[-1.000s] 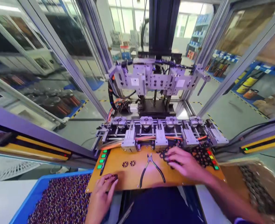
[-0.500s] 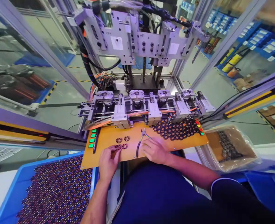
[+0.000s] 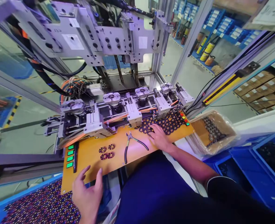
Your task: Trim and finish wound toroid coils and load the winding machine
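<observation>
My left hand (image 3: 88,193) hovers with fingers spread over the near edge of the orange work board (image 3: 90,155), holding nothing. Several small round coil rings (image 3: 106,151) lie on the board just beyond it. My right hand (image 3: 159,138) rests palm down at the edge of a heap of dark rings (image 3: 165,122) on the right of the board; its fingertips are among them and I cannot see whether they grip one. Black-handled cutters (image 3: 131,143) lie between the two hands.
A machine with several round fixtures (image 3: 111,99) stands behind the board, under a grey tool head (image 3: 97,34). Green buttons (image 3: 70,155) line the board's left edge. A blue bin of coils (image 3: 41,207) sits lower left. A bagged box of rings (image 3: 209,130) and blue crates (image 3: 263,165) are on the right.
The view has swung to the right. My left hand left the small rings and drew back to the board's near edge, opening. My right hand moved from the cutters to the ring heap.
</observation>
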`<act>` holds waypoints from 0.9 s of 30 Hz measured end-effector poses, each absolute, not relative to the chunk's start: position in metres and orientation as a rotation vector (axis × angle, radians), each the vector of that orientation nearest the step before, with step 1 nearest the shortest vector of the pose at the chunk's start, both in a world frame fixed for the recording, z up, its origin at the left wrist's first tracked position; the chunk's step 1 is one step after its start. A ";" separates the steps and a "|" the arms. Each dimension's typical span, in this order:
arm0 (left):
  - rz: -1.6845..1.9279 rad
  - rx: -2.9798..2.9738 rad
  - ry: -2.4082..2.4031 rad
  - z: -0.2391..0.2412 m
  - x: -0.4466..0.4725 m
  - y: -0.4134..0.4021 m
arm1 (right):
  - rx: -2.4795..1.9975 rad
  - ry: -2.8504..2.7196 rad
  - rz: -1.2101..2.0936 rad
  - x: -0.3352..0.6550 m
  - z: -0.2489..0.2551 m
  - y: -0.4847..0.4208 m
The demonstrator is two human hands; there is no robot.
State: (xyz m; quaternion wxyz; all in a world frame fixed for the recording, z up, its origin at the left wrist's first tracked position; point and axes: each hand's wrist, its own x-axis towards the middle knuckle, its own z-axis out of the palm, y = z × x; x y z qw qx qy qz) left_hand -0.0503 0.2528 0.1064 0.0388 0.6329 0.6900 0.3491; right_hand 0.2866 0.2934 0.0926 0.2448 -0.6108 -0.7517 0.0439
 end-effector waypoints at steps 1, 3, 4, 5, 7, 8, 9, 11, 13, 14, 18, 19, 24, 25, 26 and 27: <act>1.053 1.929 2.133 0.112 -0.050 0.249 | -1.671 -2.043 0.137 0.285 0.091 0.295; 1.041 1.913 2.136 0.123 -0.049 0.245 | -1.658 -2.026 0.173 0.283 0.093 0.297; 1.064 1.911 2.113 0.129 -0.047 0.245 | -1.637 -2.018 0.191 0.282 0.096 0.296; 1.104 1.916 2.066 0.136 -0.044 0.247 | -1.606 -2.011 0.208 0.279 0.102 0.295; 1.180 1.959 1.878 0.152 -0.035 0.254 | -1.508 -2.003 0.244 0.270 0.121 0.288; 1.187 1.985 1.740 0.161 -0.028 0.258 | -1.447 -2.009 0.257 0.263 0.133 0.284; 1.161 1.999 1.587 0.170 -0.020 0.262 | -1.370 -2.010 0.282 0.256 0.146 0.280; 1.055 1.943 1.297 0.188 -0.003 0.269 | -1.153 -1.964 0.395 0.238 0.172 0.272; 1.029 1.822 1.131 0.203 0.012 0.274 | -0.927 -1.851 0.538 0.223 0.193 0.268; 1.047 1.779 1.105 0.207 0.018 0.275 | -0.842 -1.790 0.597 0.217 0.201 0.268; 1.168 1.764 1.189 0.213 0.022 0.276 | -0.735 -1.701 0.749 0.205 0.216 0.278; 1.191 1.767 1.211 0.213 0.020 0.276 | -0.723 -1.695 0.793 0.204 0.217 0.281; 1.271 1.799 1.272 0.203 0.008 0.282 | -0.726 -1.681 0.923 0.194 0.215 0.296; 1.282 1.808 1.287 0.200 0.006 0.284 | -0.739 -1.684 0.945 0.192 0.215 0.299; 1.295 1.816 1.305 0.195 0.003 0.285 | -0.752 -1.691 0.963 0.191 0.216 0.304; 1.310 1.823 1.328 0.190 -0.001 0.286 | -0.760 -1.712 0.970 0.190 0.218 0.310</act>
